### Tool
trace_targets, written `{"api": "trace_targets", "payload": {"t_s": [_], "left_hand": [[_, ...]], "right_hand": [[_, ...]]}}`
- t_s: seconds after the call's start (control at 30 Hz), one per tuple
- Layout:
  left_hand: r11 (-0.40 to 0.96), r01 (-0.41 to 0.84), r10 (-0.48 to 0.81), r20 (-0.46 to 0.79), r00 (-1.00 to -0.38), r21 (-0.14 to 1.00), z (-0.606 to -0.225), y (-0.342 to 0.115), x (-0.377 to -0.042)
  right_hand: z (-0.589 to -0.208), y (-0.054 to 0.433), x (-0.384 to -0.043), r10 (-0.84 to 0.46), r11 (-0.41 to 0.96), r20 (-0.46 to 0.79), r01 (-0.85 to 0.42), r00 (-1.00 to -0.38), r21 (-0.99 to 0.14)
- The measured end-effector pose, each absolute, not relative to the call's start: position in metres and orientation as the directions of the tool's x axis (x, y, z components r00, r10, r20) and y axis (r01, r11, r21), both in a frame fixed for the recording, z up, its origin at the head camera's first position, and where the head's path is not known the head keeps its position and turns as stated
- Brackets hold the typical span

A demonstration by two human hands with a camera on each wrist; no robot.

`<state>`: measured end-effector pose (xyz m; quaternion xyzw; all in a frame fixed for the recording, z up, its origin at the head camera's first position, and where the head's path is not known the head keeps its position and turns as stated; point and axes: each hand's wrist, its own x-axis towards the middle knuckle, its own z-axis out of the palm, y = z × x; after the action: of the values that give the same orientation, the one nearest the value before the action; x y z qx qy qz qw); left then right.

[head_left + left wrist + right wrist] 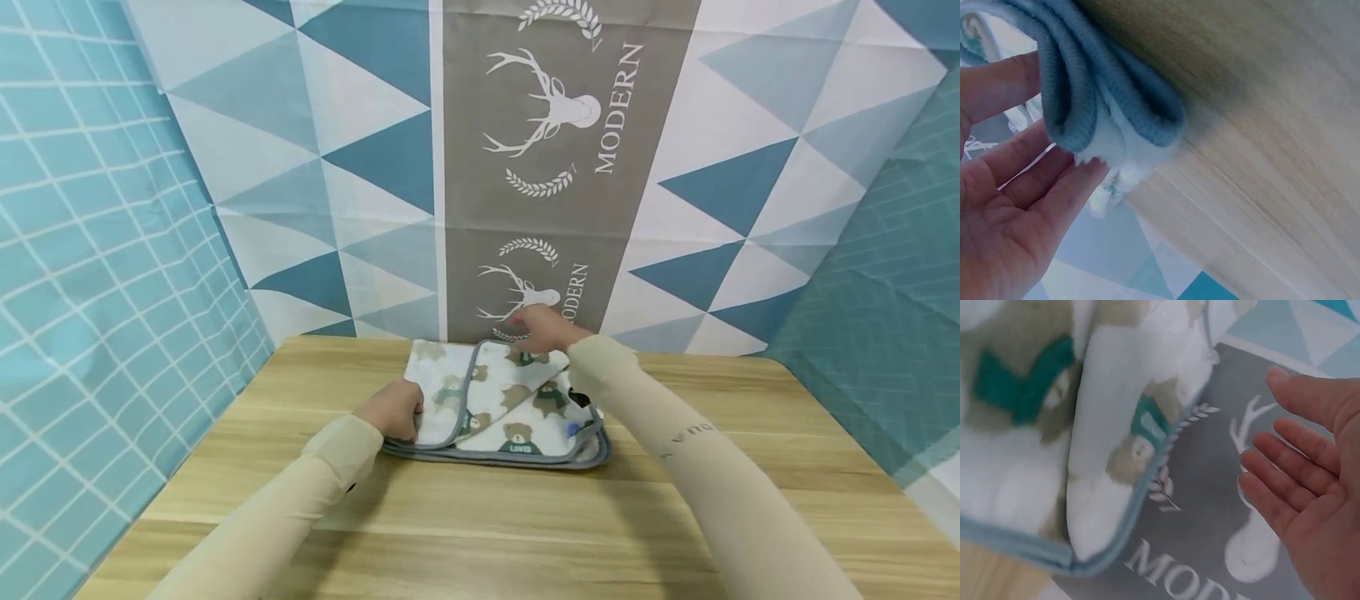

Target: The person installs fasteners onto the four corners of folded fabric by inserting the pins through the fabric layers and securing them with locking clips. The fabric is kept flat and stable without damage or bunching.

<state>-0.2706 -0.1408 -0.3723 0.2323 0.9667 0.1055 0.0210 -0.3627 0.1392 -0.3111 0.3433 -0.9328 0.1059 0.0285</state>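
A folded white fleecy blanket [517, 425] printed with brown bears in green lies on the wooden table, its edges bound in grey-blue trim. At its left end, my left hand [396, 408] grips the folded edge. The left wrist view shows the stacked folds of trim [1110, 81] there, with the thumb and fingers [1075, 194] on either side of the cloth. My right hand [546, 327] hovers over the blanket's far edge, fingers loosely extended and holding nothing. In the right wrist view, a gap separates this hand [1297, 469] from the blanket's trimmed edge [1141, 487].
Behind the table [465, 533] hangs a cloth [375, 167] with blue triangles and a grey deer-head panel [540, 208]. Blue tiled-pattern cloth [90, 233] closes off the left side, and teal cloth [885, 275] the right.
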Motion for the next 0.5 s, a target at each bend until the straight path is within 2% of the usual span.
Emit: {"api": "trace_targets", "payload": {"t_s": [0.27,0.5], "left_hand": [[0.865,0.446,0.453,0.023,-0.891,0.228,-0.373,-0.144,-0.269],[0.873,0.436,0.444,0.011,-0.896,0.221,-0.373,-0.143,-0.268]], "right_hand": [[-0.342,0.106,-0.39,-0.535,0.798,0.09,-0.537,-0.84,-0.272],[-0.361,0.1,-0.393,-0.521,0.812,0.067,-0.519,-0.851,-0.267]]}}
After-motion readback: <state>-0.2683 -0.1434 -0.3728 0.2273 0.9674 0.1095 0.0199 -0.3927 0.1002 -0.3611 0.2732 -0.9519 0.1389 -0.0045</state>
